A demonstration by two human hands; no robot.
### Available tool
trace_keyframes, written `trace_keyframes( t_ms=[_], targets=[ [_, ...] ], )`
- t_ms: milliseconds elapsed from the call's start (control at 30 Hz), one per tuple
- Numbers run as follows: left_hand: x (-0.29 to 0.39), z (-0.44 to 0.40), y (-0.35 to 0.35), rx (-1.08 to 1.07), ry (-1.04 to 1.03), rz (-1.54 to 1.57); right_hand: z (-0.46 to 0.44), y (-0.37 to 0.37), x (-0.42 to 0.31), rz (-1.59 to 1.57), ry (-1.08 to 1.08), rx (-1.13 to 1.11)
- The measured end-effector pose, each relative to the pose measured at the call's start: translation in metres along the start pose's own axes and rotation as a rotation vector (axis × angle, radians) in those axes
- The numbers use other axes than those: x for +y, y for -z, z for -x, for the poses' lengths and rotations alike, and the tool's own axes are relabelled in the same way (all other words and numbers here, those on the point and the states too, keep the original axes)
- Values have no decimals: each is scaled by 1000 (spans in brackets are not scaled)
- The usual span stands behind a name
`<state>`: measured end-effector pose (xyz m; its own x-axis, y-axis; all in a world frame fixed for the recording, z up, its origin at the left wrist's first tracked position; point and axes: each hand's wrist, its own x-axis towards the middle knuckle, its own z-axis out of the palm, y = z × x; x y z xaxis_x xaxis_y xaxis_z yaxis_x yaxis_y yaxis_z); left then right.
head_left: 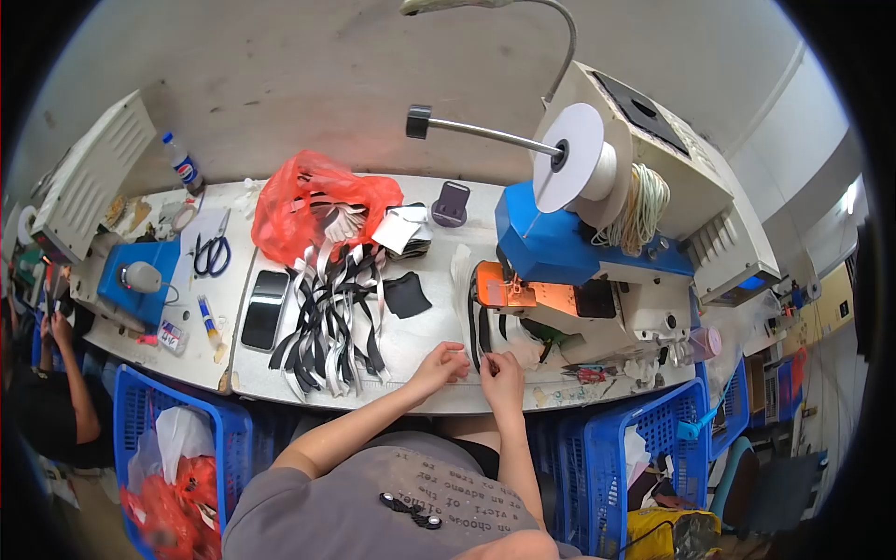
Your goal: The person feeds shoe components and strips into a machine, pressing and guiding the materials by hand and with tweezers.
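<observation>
- A scuffed pale wall point(327, 84) stands behind my white tabletop point(437, 338), with blue baskets point(233, 439) below its front edge on both sides.
- My right hand point(504, 377) is at the front of the table, thumb and fingers brought together on the lower end of a black strip point(483, 329).
- That strip runs up from my fingertips to the left side of the sewing machine's orange plate point(505, 288).
- My left hand point(441, 369) is just beside it, fingers loosely curled and pointing toward the right one; I cannot tell whether they have hold of anything.
- Well to the left lies a pile of black and white strips point(329, 322), by a red plastic bag point(285, 219).
- A black cloth piece point(408, 295) lies between that pile and the machine.
- My phone point(265, 310) lies left of the pile, and dark-handled scissors point(214, 257) sit farther left.
</observation>
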<state>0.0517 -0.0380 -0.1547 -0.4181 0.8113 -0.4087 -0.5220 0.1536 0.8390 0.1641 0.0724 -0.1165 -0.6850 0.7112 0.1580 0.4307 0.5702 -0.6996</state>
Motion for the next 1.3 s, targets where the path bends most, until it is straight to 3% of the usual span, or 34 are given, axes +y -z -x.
trace_keyframes(
  t_ms=[133,233,367,533,633,667,767,900,1000,1100,1167,1300],
  targets=[
    [14,-9,3,-29,49,175,9,20,-10,9,330,92],
    [29,-17,6,-29,-7,217,21,37,-16,3,267,-130],
    [25,-15,11,39,-88,288,17,67,-28,22,153,-241],
    [47,36,-29,111,-247,199,-6,62,-45,-256,256,50],
    [36,43,-33,18,-361,-86,-8,37,-53,-483,115,-52],
    [32,45,-40,30,-366,62,-7,36,-57,-559,70,-36],
    [58,53,-38,31,-612,-456,-14,51,-58,-751,-170,-68],
    [103,49,-38,188,-1116,-886,-40,75,-62,-646,-54,-1],
    [136,34,-48,230,-1297,-1130,-56,83,-62,-497,9,-27],
    [134,20,-46,173,-1215,-1400,-66,92,-61,-331,45,-106],
    [131,18,-47,215,-1205,-1450,-69,104,-74,-143,54,-153],
    [133,20,-50,271,-1165,-1484,-72,101,-75,-116,132,-146]
  ],
)
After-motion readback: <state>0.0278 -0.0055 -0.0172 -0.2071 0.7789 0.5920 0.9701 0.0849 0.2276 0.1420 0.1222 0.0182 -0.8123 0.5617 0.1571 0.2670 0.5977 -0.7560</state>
